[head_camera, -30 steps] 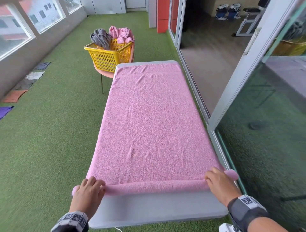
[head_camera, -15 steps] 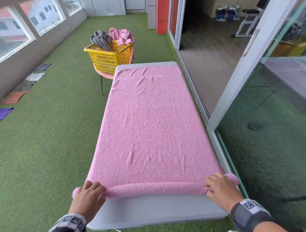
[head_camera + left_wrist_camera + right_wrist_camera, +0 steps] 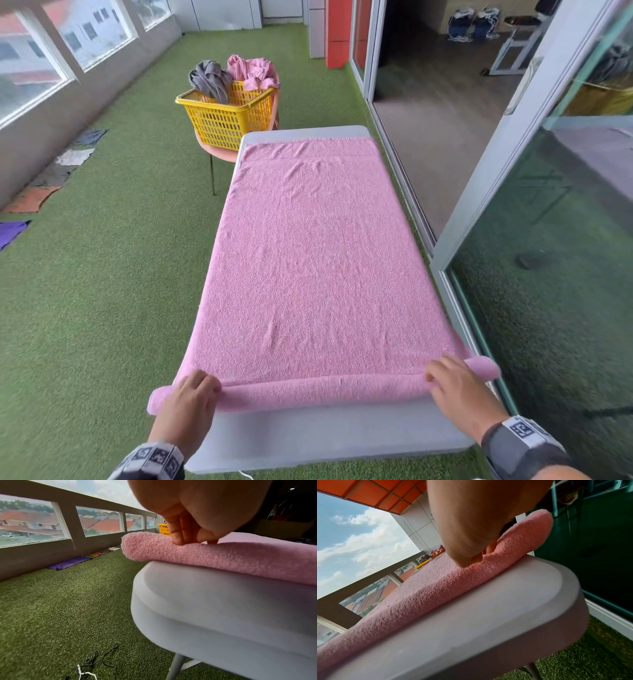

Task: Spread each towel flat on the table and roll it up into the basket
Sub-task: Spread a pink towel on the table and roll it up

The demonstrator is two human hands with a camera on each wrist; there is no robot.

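Now, room: you stand on a green artificial-turf floor (image 3: 102,308), with a low wall of windows (image 3: 30,68) on your left and a sliding glass door (image 3: 534,171) on your right.
Table: your grey table (image 3: 325,435) runs lengthwise away from you, its bare near edge showing below the roll.
Towel: your pink towel (image 3: 315,260) lies flat over nearly the whole tabletop, its near end wound into a thin roll (image 3: 318,390) that lies across the table and sticks out past both side edges.
Basket: the yellow basket (image 3: 226,116) sits on a small pink stand at the far left corner of the table, with a grey towel (image 3: 209,80) and a pink bundle (image 3: 253,73) heaped in it.
Floor cloths: several cloths (image 3: 30,200) lie along the foot of the left wall.
Left hand: your left hand (image 3: 186,407) rests on the roll's left end, fingers curled over its top, fingertips (image 3: 178,539) pressing into the pile.
Right hand: your right hand (image 3: 459,390) covers the roll near its right end, fingers bent over it.
Change: against a second ago, the roll sits a little farther up the table, with more grey surface bared below it; both hands have kept their places at its ends.
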